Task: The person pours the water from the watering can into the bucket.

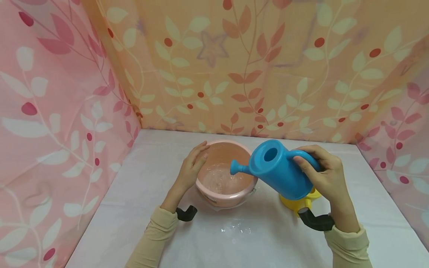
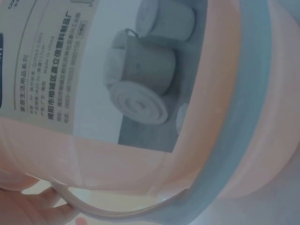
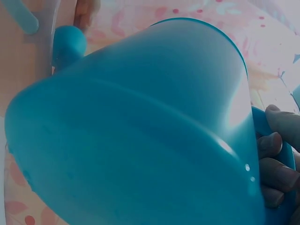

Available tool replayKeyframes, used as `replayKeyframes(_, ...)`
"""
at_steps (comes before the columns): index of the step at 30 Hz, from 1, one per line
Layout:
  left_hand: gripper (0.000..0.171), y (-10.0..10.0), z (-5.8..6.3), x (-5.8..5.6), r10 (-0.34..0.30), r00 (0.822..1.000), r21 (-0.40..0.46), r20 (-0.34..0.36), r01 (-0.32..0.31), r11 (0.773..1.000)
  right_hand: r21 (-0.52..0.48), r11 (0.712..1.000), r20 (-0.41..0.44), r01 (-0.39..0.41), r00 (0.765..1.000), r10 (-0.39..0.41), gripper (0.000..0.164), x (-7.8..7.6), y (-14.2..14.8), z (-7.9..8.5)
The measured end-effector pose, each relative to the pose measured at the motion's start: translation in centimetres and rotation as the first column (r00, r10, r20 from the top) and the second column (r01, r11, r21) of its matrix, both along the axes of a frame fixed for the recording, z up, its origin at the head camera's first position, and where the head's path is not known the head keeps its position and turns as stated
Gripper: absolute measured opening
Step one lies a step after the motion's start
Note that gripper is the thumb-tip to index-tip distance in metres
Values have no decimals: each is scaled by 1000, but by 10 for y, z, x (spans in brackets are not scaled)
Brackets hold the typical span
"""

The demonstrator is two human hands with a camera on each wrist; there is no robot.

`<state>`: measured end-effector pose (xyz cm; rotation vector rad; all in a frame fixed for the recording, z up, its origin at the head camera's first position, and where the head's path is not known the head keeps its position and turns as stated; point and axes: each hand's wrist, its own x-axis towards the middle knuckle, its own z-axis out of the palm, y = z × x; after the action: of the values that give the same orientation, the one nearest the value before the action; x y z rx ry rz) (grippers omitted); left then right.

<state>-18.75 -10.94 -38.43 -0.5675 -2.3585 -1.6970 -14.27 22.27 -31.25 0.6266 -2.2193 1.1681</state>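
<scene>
A blue watering can (image 1: 281,171) is held up by its handle in my right hand (image 1: 325,169), fingers curled round the handle. The can tilts left, its spout reaching over the right rim of a pink bucket (image 1: 224,197). Rippled water (image 1: 222,178) with bubbles lies inside the bucket. My left hand (image 1: 192,165) rests at the bucket's left rim with fairly straight fingers. The left wrist view has the bucket's printed label (image 2: 145,70) and its grey handle (image 2: 229,136) up close. Water drops cling to the can's base (image 3: 117,154) in the right wrist view.
A yellow object (image 1: 295,204) stands on the table behind and below the blue can, mostly hidden. Spilled water (image 1: 234,230) glistens on the white-covered table (image 1: 140,193) before the bucket. Patterned cloth walls (image 1: 241,74) enclose the back and both sides.
</scene>
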Motion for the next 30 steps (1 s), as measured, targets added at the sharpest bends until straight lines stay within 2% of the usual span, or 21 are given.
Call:
replayKeyframes(11,37,0,-1,0,0,1000,6,-1,0,1000,36,999,-14,-8,1000,8,24,-1,-2,4)
replayKeyframes(30,37,0,0,1,2,1000,6,10,-2,1000,73,997,-16,-21,1000,22,33,-5,-7,11)
